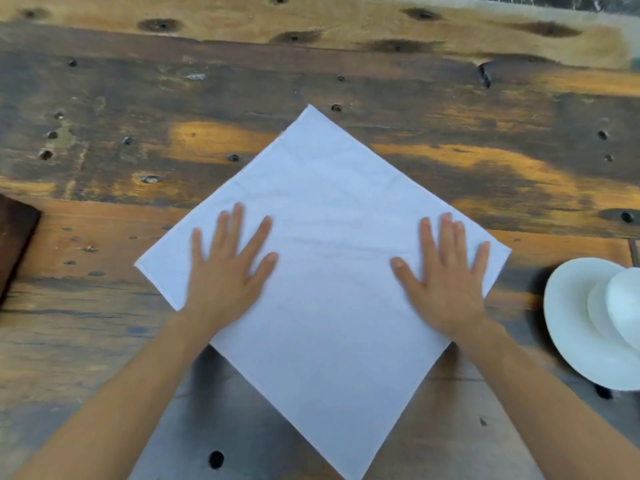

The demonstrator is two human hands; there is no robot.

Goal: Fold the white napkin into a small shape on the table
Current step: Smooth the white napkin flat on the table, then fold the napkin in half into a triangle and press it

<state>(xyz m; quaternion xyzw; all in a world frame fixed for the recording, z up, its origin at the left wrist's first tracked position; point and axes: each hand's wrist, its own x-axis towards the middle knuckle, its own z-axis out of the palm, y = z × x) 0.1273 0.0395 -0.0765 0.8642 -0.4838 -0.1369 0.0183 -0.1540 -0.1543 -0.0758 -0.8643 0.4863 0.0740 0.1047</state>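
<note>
Worn, knotty wooden plank table [104, 220] fills the frame, w/ dark holes & rough grain. The square white cloth napkin [329, 195] lies flat on it at ctr frame, turned as a diamond: one corner toward top ctr, side corners at mid left & mid right, near corner cut off by the btm edge. No fold made yet by the look of it, so the task seems at its very start.

Left hand [225, 275], lower left of ctr, and right hand [446, 285], lower right of ctr, both lie palm-down on the cloth w/ fingers straight & spread. Neither has hold of anything; they just press it flat.

Stack of round white plates [571, 323] sits at the right edge, near the napkin's right corner but not touching. Dark brown flat board [15, 237] at the left edge, well apart.

Risks, as I judge them:
- Cloth looks thin & limp, so lifting one corner w/out pinning the rest prob. drags the diamond askew: corners miss, crease goes crooked.
- Faint wrinkles across the middle could get trapped in a fold.
- Rough planks or holes may snag the hem.
- A wide sweep of the right hand could knock the plates.
- Can't tell if the near corner overhangs the table edge; if so, the cloth could slide.
</note>
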